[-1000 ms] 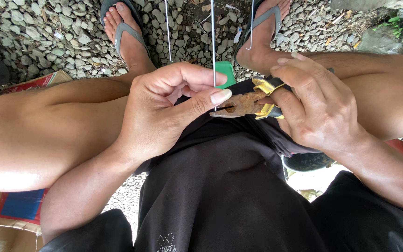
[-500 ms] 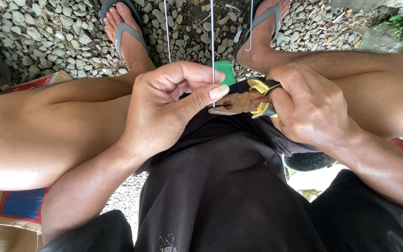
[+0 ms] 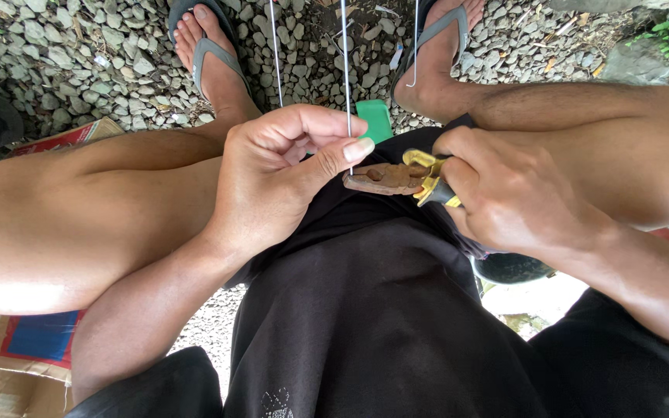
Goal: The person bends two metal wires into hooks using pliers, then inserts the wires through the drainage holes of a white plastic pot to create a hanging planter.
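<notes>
Two hands meet above the lap of a seated person in black shorts [image 3: 365,310]. On the left, the left hand [image 3: 276,174] is curled closed, with its thumb stretched out and pressing a thin upright wire [image 3: 346,77] against the bent fingers; the wire runs straight up out of the grip toward the top edge of the picture. Touching the tip of that thumb is the rusty brown head of a pair of pliers [image 3: 387,179], lying roughly level and pointing left at the bottom end of the wire. The right hand [image 3: 516,193] is wrapped shut around the pliers' yellow and black handles, most of which are hidden inside the fist. Two more thin wires [image 3: 275,54] rise on either side of the held one. Just behind the wire, a small green piece [image 3: 375,118] shows near the knee. Below lie grey gravel [image 3: 102,54] and both feet in grey sandals [image 3: 212,50], set well apart. Flattened cardboard [image 3: 9,348] lies at the lower left.
</notes>
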`<state>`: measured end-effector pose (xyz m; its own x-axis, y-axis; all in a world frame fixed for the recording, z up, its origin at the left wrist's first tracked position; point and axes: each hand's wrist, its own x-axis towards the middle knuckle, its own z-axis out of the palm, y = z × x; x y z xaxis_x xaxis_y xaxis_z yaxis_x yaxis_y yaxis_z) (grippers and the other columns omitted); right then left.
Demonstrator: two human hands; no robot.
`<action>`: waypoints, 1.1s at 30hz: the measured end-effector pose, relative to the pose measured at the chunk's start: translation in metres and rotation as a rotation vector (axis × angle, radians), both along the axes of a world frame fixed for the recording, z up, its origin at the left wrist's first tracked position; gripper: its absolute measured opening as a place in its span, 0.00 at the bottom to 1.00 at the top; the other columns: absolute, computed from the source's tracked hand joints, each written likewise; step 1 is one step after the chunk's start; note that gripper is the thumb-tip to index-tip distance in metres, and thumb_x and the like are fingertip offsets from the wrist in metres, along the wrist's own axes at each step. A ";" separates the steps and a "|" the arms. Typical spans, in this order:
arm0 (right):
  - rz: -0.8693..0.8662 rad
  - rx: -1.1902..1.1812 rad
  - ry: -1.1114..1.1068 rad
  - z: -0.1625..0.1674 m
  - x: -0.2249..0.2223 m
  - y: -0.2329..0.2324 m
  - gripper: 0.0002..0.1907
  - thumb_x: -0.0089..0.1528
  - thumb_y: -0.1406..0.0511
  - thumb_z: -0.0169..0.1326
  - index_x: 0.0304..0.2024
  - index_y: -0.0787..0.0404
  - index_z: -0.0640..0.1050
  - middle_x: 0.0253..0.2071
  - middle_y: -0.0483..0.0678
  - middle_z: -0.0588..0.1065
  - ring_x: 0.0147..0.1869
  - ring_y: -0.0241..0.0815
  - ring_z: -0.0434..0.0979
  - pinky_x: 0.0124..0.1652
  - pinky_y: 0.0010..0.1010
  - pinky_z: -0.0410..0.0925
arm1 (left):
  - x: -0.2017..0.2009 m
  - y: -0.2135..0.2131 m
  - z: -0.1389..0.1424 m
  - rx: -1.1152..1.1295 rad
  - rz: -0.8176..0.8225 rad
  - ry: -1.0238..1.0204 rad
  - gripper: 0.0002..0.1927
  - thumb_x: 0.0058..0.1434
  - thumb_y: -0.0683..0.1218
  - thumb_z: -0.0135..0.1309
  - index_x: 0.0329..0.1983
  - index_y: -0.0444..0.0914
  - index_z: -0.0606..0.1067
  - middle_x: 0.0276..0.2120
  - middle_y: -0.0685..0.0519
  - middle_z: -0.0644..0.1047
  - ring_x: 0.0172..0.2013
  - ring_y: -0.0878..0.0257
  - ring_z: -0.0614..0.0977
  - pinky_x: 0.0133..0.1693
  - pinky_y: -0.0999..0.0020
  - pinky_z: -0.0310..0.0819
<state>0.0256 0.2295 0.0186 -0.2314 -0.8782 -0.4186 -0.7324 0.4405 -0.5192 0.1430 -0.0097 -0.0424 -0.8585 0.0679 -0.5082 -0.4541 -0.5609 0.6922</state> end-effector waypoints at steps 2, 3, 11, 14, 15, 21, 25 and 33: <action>-0.008 0.049 -0.080 0.002 -0.001 -0.002 0.15 0.46 0.70 0.66 0.31 0.75 0.78 0.40 0.53 0.73 0.35 0.45 0.77 0.32 0.33 0.73 | 0.001 0.001 -0.001 -0.012 -0.013 -0.010 0.08 0.71 0.38 0.59 0.52 0.31 0.78 0.44 0.50 0.83 0.45 0.69 0.83 0.53 0.72 0.81; -0.016 0.062 -0.119 0.003 -0.002 -0.002 0.17 0.46 0.69 0.67 0.32 0.75 0.78 0.41 0.53 0.73 0.36 0.45 0.77 0.34 0.33 0.74 | 0.001 0.002 -0.002 -0.018 -0.020 -0.015 0.08 0.71 0.38 0.59 0.51 0.31 0.78 0.43 0.50 0.83 0.45 0.70 0.83 0.52 0.72 0.81; -0.059 0.257 -0.326 0.011 -0.016 -0.012 0.16 0.52 0.62 0.66 0.34 0.69 0.79 0.34 0.49 0.73 0.34 0.48 0.77 0.34 0.40 0.72 | 0.005 0.008 -0.007 -0.052 -0.053 -0.040 0.08 0.69 0.38 0.61 0.49 0.31 0.79 0.41 0.51 0.83 0.42 0.70 0.83 0.50 0.73 0.81; -0.034 0.393 -0.378 0.009 -0.022 -0.015 0.17 0.54 0.60 0.65 0.39 0.66 0.80 0.36 0.46 0.74 0.32 0.47 0.77 0.35 0.39 0.71 | 0.006 0.009 -0.007 -0.071 -0.063 -0.063 0.08 0.69 0.39 0.61 0.49 0.31 0.79 0.41 0.51 0.83 0.43 0.70 0.83 0.51 0.73 0.81; -0.029 0.520 -0.435 0.008 -0.024 -0.016 0.17 0.56 0.60 0.63 0.43 0.64 0.80 0.39 0.44 0.74 0.30 0.45 0.77 0.35 0.37 0.72 | 0.005 0.009 -0.007 -0.077 -0.067 -0.067 0.07 0.69 0.39 0.61 0.48 0.31 0.79 0.42 0.51 0.83 0.43 0.70 0.84 0.51 0.73 0.81; -0.129 0.407 -0.581 0.003 -0.028 -0.016 0.17 0.58 0.57 0.62 0.42 0.64 0.82 0.46 0.43 0.76 0.32 0.41 0.77 0.33 0.33 0.72 | 0.001 0.003 -0.004 0.037 -0.026 -0.059 0.07 0.70 0.39 0.59 0.49 0.32 0.79 0.43 0.51 0.83 0.45 0.69 0.84 0.53 0.72 0.81; -0.188 0.101 -0.610 -0.001 -0.027 -0.011 0.13 0.61 0.61 0.58 0.41 0.64 0.82 0.47 0.45 0.76 0.40 0.41 0.79 0.38 0.33 0.73 | -0.003 0.000 -0.002 -0.004 -0.068 -0.058 0.07 0.69 0.39 0.60 0.48 0.33 0.79 0.42 0.51 0.84 0.44 0.69 0.84 0.52 0.72 0.82; -0.169 0.170 -0.448 0.001 -0.026 -0.007 0.14 0.55 0.64 0.64 0.39 0.68 0.81 0.48 0.47 0.76 0.39 0.43 0.79 0.38 0.33 0.72 | -0.004 -0.001 -0.002 -0.080 -0.085 -0.028 0.05 0.69 0.39 0.61 0.46 0.33 0.79 0.41 0.52 0.84 0.43 0.70 0.84 0.53 0.70 0.81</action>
<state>-0.0002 0.2224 0.0194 -0.1298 -0.7547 -0.6431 -0.3655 0.6394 -0.6765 0.1393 -0.0105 -0.0443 -0.8369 0.0984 -0.5385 -0.5175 -0.4632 0.7195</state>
